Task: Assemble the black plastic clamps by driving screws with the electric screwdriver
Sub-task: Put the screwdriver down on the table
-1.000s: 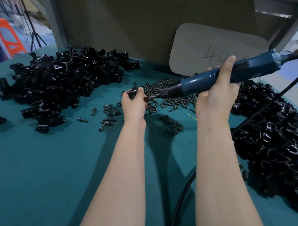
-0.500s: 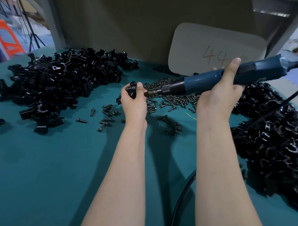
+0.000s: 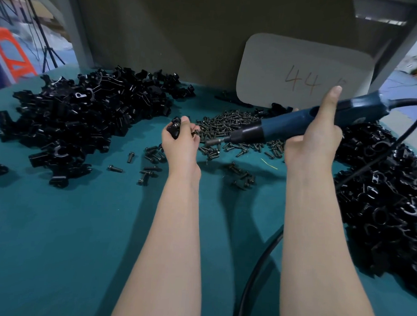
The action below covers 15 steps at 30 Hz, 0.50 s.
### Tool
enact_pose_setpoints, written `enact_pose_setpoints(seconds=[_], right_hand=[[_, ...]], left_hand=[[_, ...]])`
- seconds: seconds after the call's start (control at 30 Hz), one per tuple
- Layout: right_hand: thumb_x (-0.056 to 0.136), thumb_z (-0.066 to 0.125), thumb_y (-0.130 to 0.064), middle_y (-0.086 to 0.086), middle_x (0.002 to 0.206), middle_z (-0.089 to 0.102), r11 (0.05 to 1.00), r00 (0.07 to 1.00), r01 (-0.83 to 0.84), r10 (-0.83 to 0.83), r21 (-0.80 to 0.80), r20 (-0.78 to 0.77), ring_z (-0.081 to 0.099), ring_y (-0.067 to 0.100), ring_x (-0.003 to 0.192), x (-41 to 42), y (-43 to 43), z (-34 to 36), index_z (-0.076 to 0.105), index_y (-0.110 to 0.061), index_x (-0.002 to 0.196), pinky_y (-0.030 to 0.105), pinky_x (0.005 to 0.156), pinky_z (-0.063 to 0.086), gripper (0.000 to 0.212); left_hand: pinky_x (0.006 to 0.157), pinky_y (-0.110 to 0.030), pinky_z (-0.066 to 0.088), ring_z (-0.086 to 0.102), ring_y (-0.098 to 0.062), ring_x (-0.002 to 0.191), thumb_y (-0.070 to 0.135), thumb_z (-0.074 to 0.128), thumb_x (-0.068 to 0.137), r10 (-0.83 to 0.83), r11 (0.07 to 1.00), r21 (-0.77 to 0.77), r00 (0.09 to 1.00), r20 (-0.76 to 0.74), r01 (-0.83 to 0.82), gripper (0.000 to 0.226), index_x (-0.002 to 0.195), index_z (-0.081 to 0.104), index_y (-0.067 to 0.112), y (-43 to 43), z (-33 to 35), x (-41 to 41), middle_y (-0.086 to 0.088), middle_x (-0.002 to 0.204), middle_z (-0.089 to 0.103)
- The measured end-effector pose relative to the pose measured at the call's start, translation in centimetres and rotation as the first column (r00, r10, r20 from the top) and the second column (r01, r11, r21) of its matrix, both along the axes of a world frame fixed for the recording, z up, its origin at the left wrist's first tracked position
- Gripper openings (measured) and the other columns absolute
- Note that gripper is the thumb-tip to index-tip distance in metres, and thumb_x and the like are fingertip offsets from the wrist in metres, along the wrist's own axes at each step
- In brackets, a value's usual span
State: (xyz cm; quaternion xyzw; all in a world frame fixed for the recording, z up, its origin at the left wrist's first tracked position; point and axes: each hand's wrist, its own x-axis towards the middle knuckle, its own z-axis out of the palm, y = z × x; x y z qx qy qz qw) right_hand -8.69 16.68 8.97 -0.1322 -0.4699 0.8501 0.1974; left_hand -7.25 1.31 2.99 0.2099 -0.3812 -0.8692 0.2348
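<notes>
Pinching clamp (image 3: 175,130) in left hand (image 3: 180,147), right hand (image 3: 314,142) gripping screwdriver (image 3: 286,124), left heap (image 3: 86,115), right heap (image 3: 385,206)

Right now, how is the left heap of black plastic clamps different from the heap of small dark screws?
The left heap of black plastic clamps is wider and taller than the heap of small dark screws. Clamps are chunky and odd-shaped; screws are thin and straight. Both lie loose on the teal tabletop.

a black clamp (image 3: 175,130) is held just left of the blue screwdriver (image 3: 298,120), above the loose screws (image 3: 230,125); left clamp heap (image 3: 81,120) and right clamp heap (image 3: 385,199) flank them.
</notes>
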Motion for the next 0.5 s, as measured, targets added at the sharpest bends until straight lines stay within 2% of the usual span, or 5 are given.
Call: enact_pose_setpoints(seconds=[0.13, 0.23, 0.3, 0.4, 0.5], right_hand=[[0.083, 0.071, -0.011, 0.016, 0.117, 0.056, 0.980, 0.973, -0.184, 0.172, 0.074, 0.152, 0.062, 0.027, 0.095, -0.8, 1.1, -1.2, 0.033, 0.003, 0.136, 0.036, 0.071, 0.058, 0.066], [0.080, 0.077, -0.024, 0.015, 0.140, 0.045, 0.907, 0.924, -0.308, 0.213, 0.288, 0.317, 0.056, 0.032, 0.117, -1.2, 0.8, -3.3, 0.012, -0.008, 0.149, 0.053, 0.094, 0.049, 0.096], [0.078, 0.079, -0.029, 0.010, 0.151, 0.034, 0.820, 0.917, -0.340, 0.182, 0.460, 0.355, 0.045, 0.031, 0.129, -1.3, 0.4, -4.5, -0.005, -0.016, 0.153, 0.052, 0.105, 0.040, 0.113], [0.076, 0.079, -0.029, 0.013, 0.149, 0.036, 0.666, 0.897, -0.390, 0.120, 0.636, 0.424, 0.043, 0.034, 0.130, -1.6, 0.2, -5.7, 0.000, -0.018, 0.153, 0.048, 0.106, 0.040, 0.111], [0.077, 0.078, -0.035, 0.019, 0.144, 0.038, 0.534, 0.882, -0.394, -0.009, 0.748, 0.470, 0.042, 0.037, 0.127, -1.6, 0.2, -5.9, 0.007, -0.015, 0.151, 0.042, 0.103, 0.041, 0.105]], left_hand=[[0.077, -0.021, 0.054, 0.063, -0.016, 0.085, 0.021, 0.053, 0.099, 0.036, 0.997, 0.070, 0.999, -0.038, -0.033, 0.010, 0.091, 0.048, 0.018, -0.5, 0.5, 0.3, -0.001, 0.084, 0.059], [0.078, -0.023, 0.056, 0.065, -0.018, 0.084, 0.019, 0.055, 0.098, -0.013, 0.996, 0.093, 0.999, -0.051, 0.018, 0.013, 0.088, 0.047, 0.019, -0.6, 0.8, 0.4, -0.003, 0.085, 0.061], [0.080, -0.026, 0.057, 0.066, -0.021, 0.087, 0.015, 0.056, 0.097, -0.097, 0.985, 0.137, 0.994, -0.058, 0.104, 0.010, 0.090, 0.049, 0.016, -0.6, 0.8, 0.4, -0.009, 0.093, 0.062], [0.082, -0.028, 0.058, 0.065, -0.026, 0.093, 0.010, 0.056, 0.096, -0.208, 0.952, 0.216, 0.976, -0.071, 0.218, 0.010, 0.103, 0.050, 0.007, -0.5, 0.7, 0.4, -0.020, 0.110, 0.061], [0.084, -0.029, 0.057, 0.065, -0.026, 0.091, 0.011, 0.053, 0.098, -0.259, 0.933, 0.238, 0.963, -0.070, 0.268, 0.011, 0.106, 0.048, 0.006, -0.1, 0.7, 0.4, -0.017, 0.102, 0.061]])
